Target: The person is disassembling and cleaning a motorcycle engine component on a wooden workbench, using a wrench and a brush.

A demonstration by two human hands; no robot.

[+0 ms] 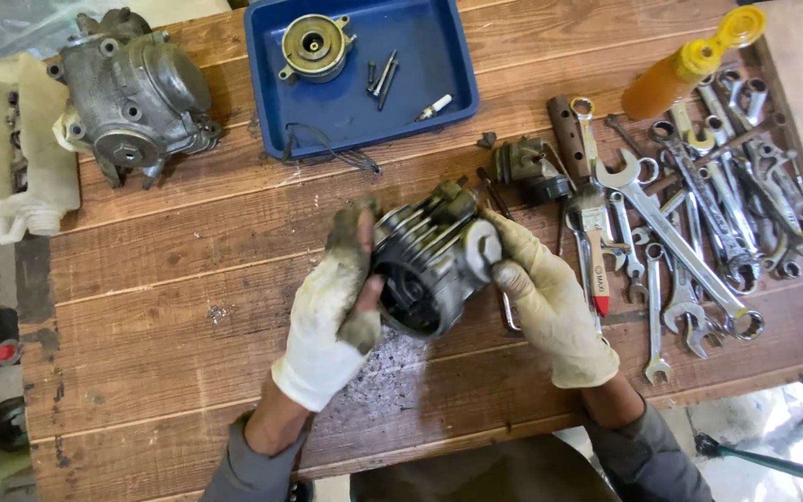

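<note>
Wooden workbench (169, 307), planked and stained, over which a finned engine cylinder (429, 265) is held up between two gloved hands: the left hand (332, 311) is clasped around its open round end, and the right hand (546, 297) is closed on its opposite side. Behind it are laid a blue tray (355, 102) with a round metal part (315, 46) and bolts (383, 76), a grey engine casing (132, 93) at far left, and a spread of spanners (699, 223) beside an orange bottle (685, 70) at right.
</note>
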